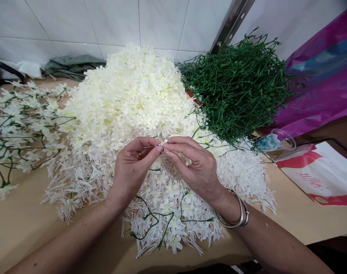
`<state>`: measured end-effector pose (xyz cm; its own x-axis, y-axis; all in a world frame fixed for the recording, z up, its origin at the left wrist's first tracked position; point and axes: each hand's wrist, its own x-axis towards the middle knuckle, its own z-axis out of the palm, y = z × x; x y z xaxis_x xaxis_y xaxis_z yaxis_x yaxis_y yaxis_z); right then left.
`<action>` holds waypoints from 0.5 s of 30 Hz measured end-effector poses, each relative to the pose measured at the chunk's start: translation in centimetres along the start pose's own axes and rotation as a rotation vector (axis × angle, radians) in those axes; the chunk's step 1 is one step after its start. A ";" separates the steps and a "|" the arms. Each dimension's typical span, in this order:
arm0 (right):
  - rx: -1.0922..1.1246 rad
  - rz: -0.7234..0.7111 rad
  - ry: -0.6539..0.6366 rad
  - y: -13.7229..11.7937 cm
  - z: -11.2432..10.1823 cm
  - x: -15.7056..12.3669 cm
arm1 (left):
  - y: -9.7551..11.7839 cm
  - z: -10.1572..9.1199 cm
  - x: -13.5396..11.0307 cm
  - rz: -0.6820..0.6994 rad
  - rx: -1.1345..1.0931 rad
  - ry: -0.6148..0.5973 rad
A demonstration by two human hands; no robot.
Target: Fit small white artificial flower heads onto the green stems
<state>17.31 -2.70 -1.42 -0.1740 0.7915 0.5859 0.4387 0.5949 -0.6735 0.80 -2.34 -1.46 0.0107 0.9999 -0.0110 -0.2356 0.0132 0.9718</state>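
Fingertip to fingertip, my left hand and my right hand meet over the table. Both pinch a small white artificial flower, mostly hidden by the fingers. Behind them rises a big heap of cream-white artificial blossoms. Loose white thread-like pieces spread around and below the hands. Under my wrists, a green plastic stem with several branches lies across scattered flowers. To the right of the heap stands a bushy pile of bare green stems.
At left, stems with white flowers attached lie on the tan table. On the right are a clear plastic cup, a red-and-white paper bag and a purple plastic bag. Dark green cloth rests by the tiled wall.
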 end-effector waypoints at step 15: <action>0.510 0.337 -0.107 0.5 -1.5 1.2 | 0.5 -0.5 -0.8 0.284 0.308 -0.077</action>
<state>18.67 -1.65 -0.38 -0.1986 0.9415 0.2723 0.0127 0.2803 -0.9598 0.21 -3.09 -1.07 0.0630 0.9598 0.2735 0.0611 -0.2772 0.9589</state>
